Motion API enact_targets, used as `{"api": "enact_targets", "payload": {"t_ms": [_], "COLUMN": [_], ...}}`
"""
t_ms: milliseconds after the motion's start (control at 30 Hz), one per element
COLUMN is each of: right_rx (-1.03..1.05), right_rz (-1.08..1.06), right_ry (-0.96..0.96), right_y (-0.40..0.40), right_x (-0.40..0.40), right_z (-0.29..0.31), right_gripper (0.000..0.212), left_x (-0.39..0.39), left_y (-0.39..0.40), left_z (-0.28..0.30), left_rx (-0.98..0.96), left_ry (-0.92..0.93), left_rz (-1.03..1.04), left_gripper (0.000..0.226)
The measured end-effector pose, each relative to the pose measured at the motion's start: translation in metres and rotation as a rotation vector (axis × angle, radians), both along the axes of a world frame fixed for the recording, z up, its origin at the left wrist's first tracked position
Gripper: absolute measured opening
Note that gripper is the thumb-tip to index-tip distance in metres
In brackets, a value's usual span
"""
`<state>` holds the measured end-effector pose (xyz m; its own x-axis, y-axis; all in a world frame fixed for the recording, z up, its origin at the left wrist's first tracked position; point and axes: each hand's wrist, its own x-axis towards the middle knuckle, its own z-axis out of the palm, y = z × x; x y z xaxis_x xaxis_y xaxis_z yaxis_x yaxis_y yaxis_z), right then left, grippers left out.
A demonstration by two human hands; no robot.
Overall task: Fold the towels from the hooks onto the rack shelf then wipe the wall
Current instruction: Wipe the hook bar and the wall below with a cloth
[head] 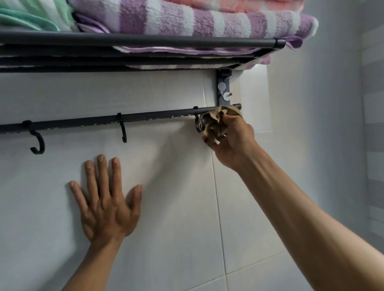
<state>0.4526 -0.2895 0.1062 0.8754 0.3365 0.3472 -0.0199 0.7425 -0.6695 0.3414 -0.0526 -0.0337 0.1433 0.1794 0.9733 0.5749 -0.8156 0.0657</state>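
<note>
The tiled wall (pixel 168 215) fills the view. Above the rail (pixel 94 120), the shelf (pixel 133 39) carries folded towels (pixel 177 16) (green, purple-striped, pink). Below the rail, the left hand (pixel 105 208) lies flat on the wall, fingers spread, holding nothing. At the rail's right end, the right hand (pixel 231 142) is closed round a crumpled brown cloth (pixel 216 123), pressed against the last hook (pixel 198 124).

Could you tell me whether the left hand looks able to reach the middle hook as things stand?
Probably yes: the left hand lies flat on the wall just below the middle hook, which hangs bare with nothing between them.
</note>
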Motion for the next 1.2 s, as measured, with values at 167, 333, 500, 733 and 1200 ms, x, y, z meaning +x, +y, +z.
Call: {"api": "enact_targets", "payload": {"t_ms": [167, 333, 500, 733, 1200], "right_rx": [-0.014, 0.074, -0.095, -0.038, -0.017], "right_rz": [0.068, -0.027, -0.006, -0.115, 0.033], "right_ry": [-0.027, -0.011, -0.075, -0.077, 0.033], "right_y": [0.003, 0.000, 0.008, 0.012, 0.044], "right_x": [-0.005, -0.002, -0.011, -0.001, -0.053], "right_z": [-0.005, 0.001, 0.000, 0.000, -0.077], "right_gripper": [0.021, 0.022, 0.017, 0.020, 0.020], "left_x": [0.000, 0.000, 0.000, 0.000, -0.001], "left_y": [0.000, 0.000, 0.001, 0.001, 0.006], "left_z": [-0.001, -0.001, -0.002, -0.001, -0.002], "left_rx": [-0.001, -0.002, 0.019, 0.006, -0.001], "left_ry": [0.006, -0.002, -0.003, 0.009, 0.027], "left_rz": [0.004, -0.009, 0.016, 0.011, 0.030], "left_gripper": [0.079, 0.079, 0.080, 0.080, 0.080]}}
